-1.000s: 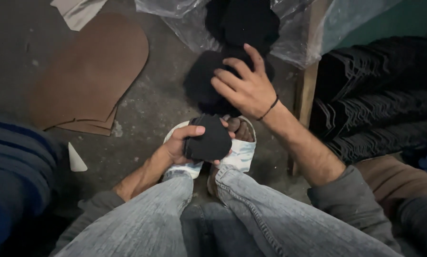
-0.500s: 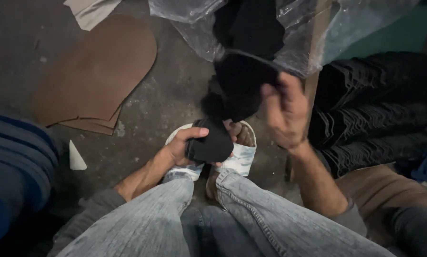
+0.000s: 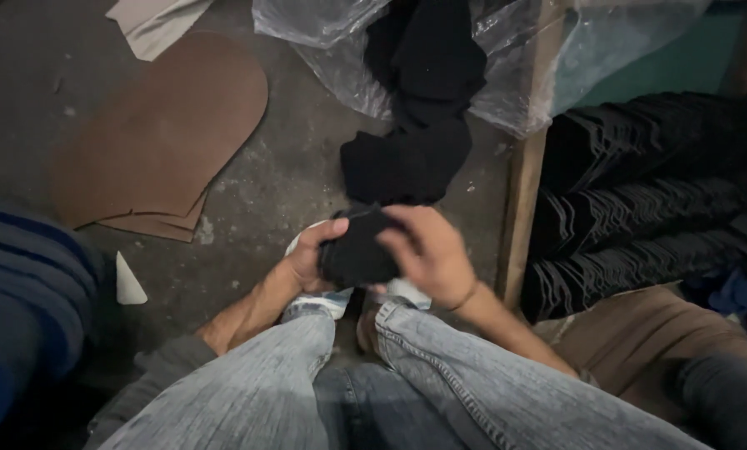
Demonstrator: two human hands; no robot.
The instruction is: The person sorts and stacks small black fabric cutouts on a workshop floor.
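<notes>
Black piece: a small stack of dark cut fabric pieces (image 3: 358, 250) is sitting between both hands, just above the knees and over the pale sandals.
Left hand: the left hand (image 3: 313, 254) is gripping the stack from its left side, thumb lying across the top edge, fingers curled under and closed on it.
Right hand: the right hand (image 3: 427, 250) is pressing over the stack's right side, fingers bent down around it in a closed grasp (a thin dark band is showing at the wrist).
Grip: both hands are clenching the same stack, touching each other across its top; how many pieces are in it cannot be told.
Legs: light blue jeans (image 3: 440, 383) are filling the lower part of the view, the hands resting just beyond the knees.
Footwear: white sandals (image 3: 332, 298) are peeking out beneath the stack, on the concrete floor (image 3: 273, 183).
Pile ahead: more black fabric (image 3: 398, 162) is lying on the floor just beyond the hands, trailing up into a clear plastic bag (image 3: 507, 75).
Left side: brown rounded cardboard sheets (image 3: 157, 133) are lying flat on the floor, well apart from the hands; a small white cone-shaped scrap (image 3: 128, 280) is standing near them.
Right side: a wooden post (image 3: 525, 208) is standing beside rows of stacked black pieces (image 3: 640, 225).
</notes>
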